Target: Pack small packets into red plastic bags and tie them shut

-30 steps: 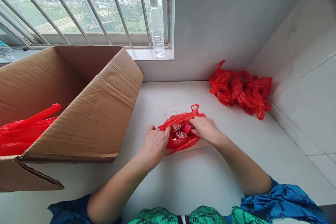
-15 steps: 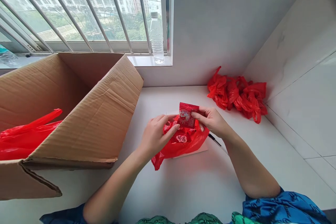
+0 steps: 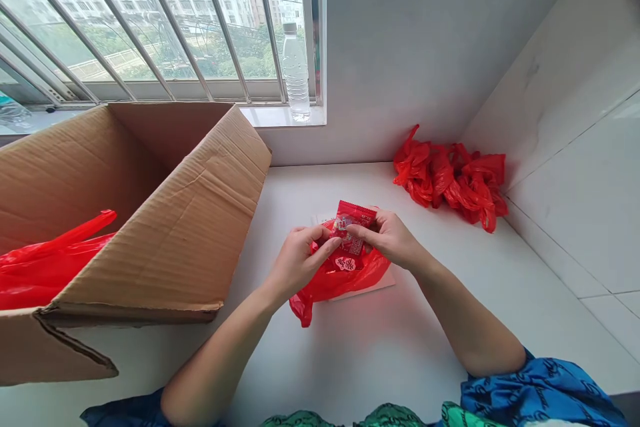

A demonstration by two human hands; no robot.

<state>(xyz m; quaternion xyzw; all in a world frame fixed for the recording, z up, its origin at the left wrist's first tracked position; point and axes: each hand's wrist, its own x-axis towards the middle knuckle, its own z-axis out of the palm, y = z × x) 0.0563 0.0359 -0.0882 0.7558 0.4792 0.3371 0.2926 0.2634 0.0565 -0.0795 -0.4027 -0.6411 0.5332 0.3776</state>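
A small red printed packet (image 3: 356, 215) is held up between my two hands. My right hand (image 3: 395, 238) grips its right side, with the thumb across the front. At its lower left edge, the thumb and fingers of my left hand (image 3: 299, 259) are closed on it. Just below lies an open red plastic bag (image 3: 325, 288), where another red packet (image 3: 346, 264) with white lettering shows. A pale flat sheet (image 3: 375, 287) sticks out from under the bag.
At left stands an open cardboard box (image 3: 200, 233) with a red plastic bag (image 3: 45, 270) inside. Crumpled red bags (image 3: 450, 180) lie in the back right corner by the wall. A clear bottle (image 3: 297, 77) stands on the sill of the barred window.
My right hand has moved left and tilted the packet. My left fingers have closed on its edge. The black pen seen beside the bag is now hidden.
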